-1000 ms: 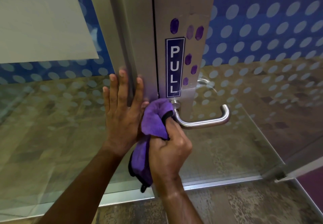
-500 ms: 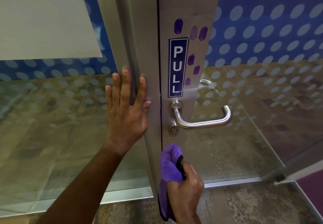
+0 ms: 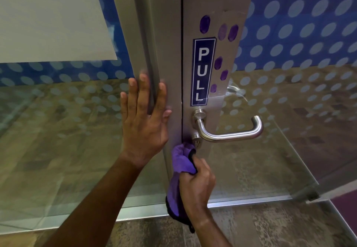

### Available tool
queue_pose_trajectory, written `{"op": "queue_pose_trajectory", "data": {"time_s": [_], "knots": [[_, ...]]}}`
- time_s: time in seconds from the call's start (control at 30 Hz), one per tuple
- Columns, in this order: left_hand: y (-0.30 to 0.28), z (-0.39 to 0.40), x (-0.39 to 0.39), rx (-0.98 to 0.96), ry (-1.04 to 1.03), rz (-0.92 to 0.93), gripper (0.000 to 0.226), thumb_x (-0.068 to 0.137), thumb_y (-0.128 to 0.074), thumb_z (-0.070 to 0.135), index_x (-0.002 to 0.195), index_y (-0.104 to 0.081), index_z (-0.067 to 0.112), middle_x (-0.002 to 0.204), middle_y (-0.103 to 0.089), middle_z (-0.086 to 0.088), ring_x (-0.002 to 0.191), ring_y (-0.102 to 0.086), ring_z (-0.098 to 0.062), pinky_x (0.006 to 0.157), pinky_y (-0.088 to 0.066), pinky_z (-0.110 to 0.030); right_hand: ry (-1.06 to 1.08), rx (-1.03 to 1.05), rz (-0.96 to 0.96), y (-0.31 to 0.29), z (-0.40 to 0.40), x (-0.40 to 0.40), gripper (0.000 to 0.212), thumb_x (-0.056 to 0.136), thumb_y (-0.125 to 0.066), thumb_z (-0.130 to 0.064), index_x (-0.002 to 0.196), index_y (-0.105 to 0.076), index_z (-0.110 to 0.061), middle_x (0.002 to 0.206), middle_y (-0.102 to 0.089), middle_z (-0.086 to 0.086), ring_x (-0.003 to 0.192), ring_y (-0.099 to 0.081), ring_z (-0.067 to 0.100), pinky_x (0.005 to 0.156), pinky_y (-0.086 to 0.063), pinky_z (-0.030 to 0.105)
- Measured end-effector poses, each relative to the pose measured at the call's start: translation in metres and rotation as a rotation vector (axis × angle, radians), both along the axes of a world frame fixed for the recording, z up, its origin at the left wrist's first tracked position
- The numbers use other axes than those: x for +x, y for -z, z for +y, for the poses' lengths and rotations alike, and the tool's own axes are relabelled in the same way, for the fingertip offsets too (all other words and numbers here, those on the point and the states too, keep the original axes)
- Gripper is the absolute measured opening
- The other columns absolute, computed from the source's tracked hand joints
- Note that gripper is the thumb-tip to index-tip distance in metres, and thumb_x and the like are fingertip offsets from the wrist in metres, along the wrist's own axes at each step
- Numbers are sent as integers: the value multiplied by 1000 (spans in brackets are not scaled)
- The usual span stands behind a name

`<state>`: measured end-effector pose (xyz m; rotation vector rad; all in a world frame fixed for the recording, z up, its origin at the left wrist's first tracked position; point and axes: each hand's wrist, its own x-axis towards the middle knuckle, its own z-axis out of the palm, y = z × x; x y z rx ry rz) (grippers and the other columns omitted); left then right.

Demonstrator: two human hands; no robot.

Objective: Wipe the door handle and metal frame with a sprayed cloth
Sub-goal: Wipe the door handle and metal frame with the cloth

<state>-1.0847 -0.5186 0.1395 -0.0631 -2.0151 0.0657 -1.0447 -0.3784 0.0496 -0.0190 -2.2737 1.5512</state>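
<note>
Cloth: a purple microfibre cloth (image 3: 181, 161) with dark edging, bunched in the right hand (image 3: 197, 185), its top pressed to the frame just below the keyhole, its tail hanging past the wrist.
Door handle: a brushed steel lever handle (image 3: 229, 135), level and pointing right, just above the right hand.
Metal frame: a grey vertical metal frame (image 3: 173, 53); the left hand (image 3: 144, 123) lies flat on it beside the door seam.

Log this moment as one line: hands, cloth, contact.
left hand: flat on metal frame | right hand: grips purple cloth | cloth: on frame below door handle, at keyhole
</note>
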Motion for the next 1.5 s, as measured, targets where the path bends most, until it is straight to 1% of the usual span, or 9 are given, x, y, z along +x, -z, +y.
{"op": "queue_pose_trajectory", "data": {"time_s": [0.23, 0.47, 0.67, 0.87, 0.97, 1.13, 1.23, 1.43, 1.5], "knots": [[0, 1, 0, 17, -3, -13, 55, 106, -36, 33, 153, -16, 14, 164, 22, 0, 153, 16, -23, 125, 4, -45, 5, -81, 272, -39, -5, -11, 19, 79, -77, -3, 98, -76, -6, 83, -69, 0, 73, -61, 10, 68, -44, 15], [-4, 4, 2, 32, -6, -28, 57, 104, -41, 30, 153, -14, 15, 164, 23, 2, 153, 17, -22, 125, 5, -44, -5, -52, 74, -25, 2, 1, 12, 75, -74, -17, 85, -76, -11, 70, -67, 0, 65, -48, 1, 59, -38, 12], [-5, 5, 4, 37, 6, -49, 57, 105, -37, 33, 153, -12, 15, 163, 25, 2, 152, 18, -22, 125, 5, -45, -3, -95, 308, -61, -8, -7, 16, 85, -63, -18, 91, -75, -9, 77, -69, -3, 67, -57, 6, 66, -40, 8], [-3, 4, 3, 28, 7, -16, 60, 105, -42, 29, 155, -12, 15, 165, 21, 0, 153, 15, -23, 125, 4, -46, -31, -67, 45, -27, 7, 7, 17, 81, -77, -13, 96, -78, -19, 72, -67, -5, 63, -55, 7, 59, -46, 26], [-3, 3, 3, 18, 4, -31, 63, 105, -39, 32, 157, -6, 18, 165, 21, 0, 153, 16, -23, 125, 5, -45, 43, -159, 199, -42, 4, 7, 9, 82, -69, -17, 80, -73, -10, 66, -53, -13, 60, -46, 0, 58, -39, 20], [-5, 2, 5, 17, 4, -55, 58, 107, -34, 35, 155, -9, 17, 164, 23, 1, 153, 18, -22, 125, 6, -44, 56, -198, 291, -53, -2, -4, 17, 80, -75, -5, 95, -78, -11, 79, -70, -6, 71, -64, 10, 66, -48, 18], [-5, 2, 6, 11, -10, -50, 60, 106, -37, 33, 156, -8, 17, 164, 23, 0, 153, 17, -23, 125, 6, -44, 98, -462, 44, -37, 7, -2, 25, 77, -73, -5, 89, -78, -27, 74, -69, -17, 70, -60, 4, 66, -48, 21], [-5, 3, 5, 10, -25, -49, 56, 106, -38, 33, 153, -14, 12, 165, 23, 0, 153, 18, -22, 125, 7, -43, -357, -1434, -216, -45, 12, -18, 37, 76, -78, 2, 112, -69, -1, 111, -70, 15, 99, -66, 27, 88, -52, 35], [-4, 2, 4, 16, -28, -45, 56, 105, -39, 32, 153, -18, 9, 166, 12, -12, 153, 18, -22, 125, 6, -43, -465, -1428, -251, -45, 11, -18, 36, 72, -80, 0, 106, -71, -6, 103, -68, 11, 91, -62, 22, 80, -49, 33]]}}
